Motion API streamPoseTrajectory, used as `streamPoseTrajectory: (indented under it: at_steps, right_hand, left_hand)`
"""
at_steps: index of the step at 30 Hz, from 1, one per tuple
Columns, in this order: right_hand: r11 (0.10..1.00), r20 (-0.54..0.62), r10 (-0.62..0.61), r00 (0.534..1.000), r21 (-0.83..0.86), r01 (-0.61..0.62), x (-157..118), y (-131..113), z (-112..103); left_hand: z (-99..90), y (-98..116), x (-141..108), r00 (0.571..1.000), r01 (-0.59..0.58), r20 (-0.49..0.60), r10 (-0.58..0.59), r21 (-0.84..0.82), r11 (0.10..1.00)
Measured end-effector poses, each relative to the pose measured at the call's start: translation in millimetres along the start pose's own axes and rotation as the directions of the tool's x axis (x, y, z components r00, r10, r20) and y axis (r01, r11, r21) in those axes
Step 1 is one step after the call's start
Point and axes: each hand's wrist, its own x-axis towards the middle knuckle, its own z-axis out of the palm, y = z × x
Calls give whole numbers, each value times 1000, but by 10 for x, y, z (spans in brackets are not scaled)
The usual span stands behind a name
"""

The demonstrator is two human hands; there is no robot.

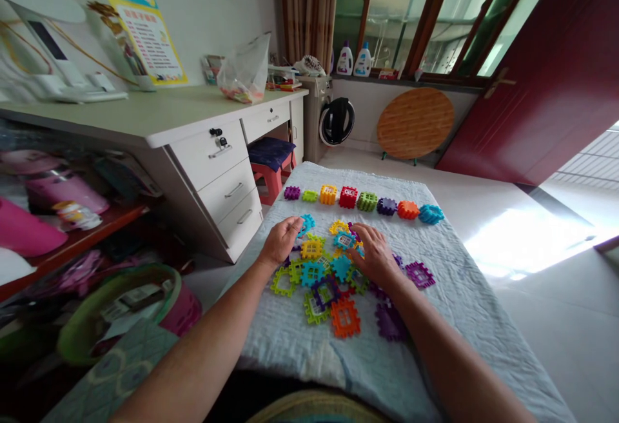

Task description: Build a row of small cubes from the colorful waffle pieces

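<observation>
My left hand is closed on a light-blue toothed building piece, held by its edge between thumb and fingers. Over the right side of a loose pile, my right hand has its fingers stretched and thumb apart, close to a blue window piece and a purple piece. The pile mixes flat interlocking pieces: a yellow window piece, an orange window piece, a dark purple frame and green frames. Some pieces are hidden under my right hand and arm.
Behind the pile runs a row of assembled blocks, including a red one and a blue one. A pale quilted cloth covers the table. A white desk stands to the left, and a shelf with pink containers is nearer.
</observation>
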Motion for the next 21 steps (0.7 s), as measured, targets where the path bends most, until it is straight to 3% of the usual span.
streamPoseTrajectory:
  at_steps: [8,15,21]
  right_hand:
    - [996,210,45,977,-90,-27,84,40,135]
    - [997,138,68,988,-29,-64,43,59,17]
    - [991,21,86,996,-104,-83,-13,45,-57]
  left_hand:
    - [26,-139,14,993,92,-80,-88,43,995]
    - [21,-166,15,998,-1,-60,18,271,962]
    - [52,-215,27,990,-113,-38,139,400,910]
